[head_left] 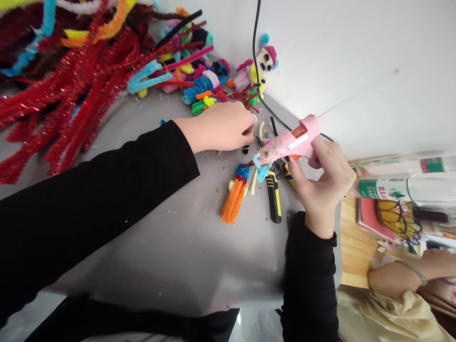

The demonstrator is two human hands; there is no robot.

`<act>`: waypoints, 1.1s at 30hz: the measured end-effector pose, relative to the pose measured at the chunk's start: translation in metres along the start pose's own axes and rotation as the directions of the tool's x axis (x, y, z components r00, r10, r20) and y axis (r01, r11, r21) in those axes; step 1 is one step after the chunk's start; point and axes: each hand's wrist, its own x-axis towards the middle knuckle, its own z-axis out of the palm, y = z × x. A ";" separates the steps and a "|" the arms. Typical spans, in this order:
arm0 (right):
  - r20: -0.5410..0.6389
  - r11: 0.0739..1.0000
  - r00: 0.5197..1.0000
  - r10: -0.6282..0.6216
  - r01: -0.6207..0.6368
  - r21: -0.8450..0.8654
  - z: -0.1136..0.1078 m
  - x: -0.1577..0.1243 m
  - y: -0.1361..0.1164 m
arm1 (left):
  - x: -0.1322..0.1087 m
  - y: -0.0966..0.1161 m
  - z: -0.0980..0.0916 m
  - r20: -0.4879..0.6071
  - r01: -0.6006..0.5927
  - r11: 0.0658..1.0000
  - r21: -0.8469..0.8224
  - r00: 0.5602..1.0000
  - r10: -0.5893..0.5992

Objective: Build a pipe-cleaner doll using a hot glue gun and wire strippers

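A pink glue gun point(281, 146) is gripped in the right hand point(326, 183), its nozzle aimed toward 8 o'clock, at the blue end of an orange pipe-cleaner bundle point(233, 199); whether they touch cannot be told. The bundle is laid on the grey desk point(178, 251), at 9 o'clock from the right hand and 6 o'clock from the nearer left hand point(223, 126), its long axis set from 1 to 7 o'clock. The left fingers are curled together; any pinched item is hidden. Labelled bottles point(386, 189) are seen at 3 o'clock, contents unclear.
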 end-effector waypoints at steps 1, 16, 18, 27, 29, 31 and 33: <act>-0.005 1.000 1.000 0.000 0.000 0.000 0.000 0.000 0.000 | 0.000 0.000 0.000 0.000 0.000 1.000 -0.001 1.000 0.000; -0.257 0.989 0.957 -0.133 0.110 -0.101 -0.005 -0.001 0.003 | 0.001 0.000 0.001 -0.007 0.008 0.999 0.031 1.000 -0.008; -0.245 0.989 0.960 -0.135 0.117 -0.086 -0.005 -0.002 0.002 | 0.002 -0.002 0.002 -0.013 0.002 1.000 0.025 1.000 -0.002; -0.127 0.997 0.989 -0.072 0.069 -0.026 -0.002 -0.005 0.002 | 0.002 -0.002 0.003 -0.006 0.036 0.998 0.059 0.999 -0.036; -0.125 0.998 0.990 -0.064 0.063 -0.012 -0.002 -0.005 0.004 | 0.002 0.000 0.002 0.000 0.057 0.995 0.078 0.998 -0.057; -0.126 0.998 0.990 -0.061 0.062 0.006 -0.001 -0.005 0.004 | 0.002 0.001 0.002 0.007 0.070 0.993 0.090 0.997 -0.071; -0.126 0.998 0.990 -0.061 0.065 0.022 -0.002 -0.006 0.003 | 0.002 0.002 0.001 0.008 0.076 0.994 0.082 0.997 -0.076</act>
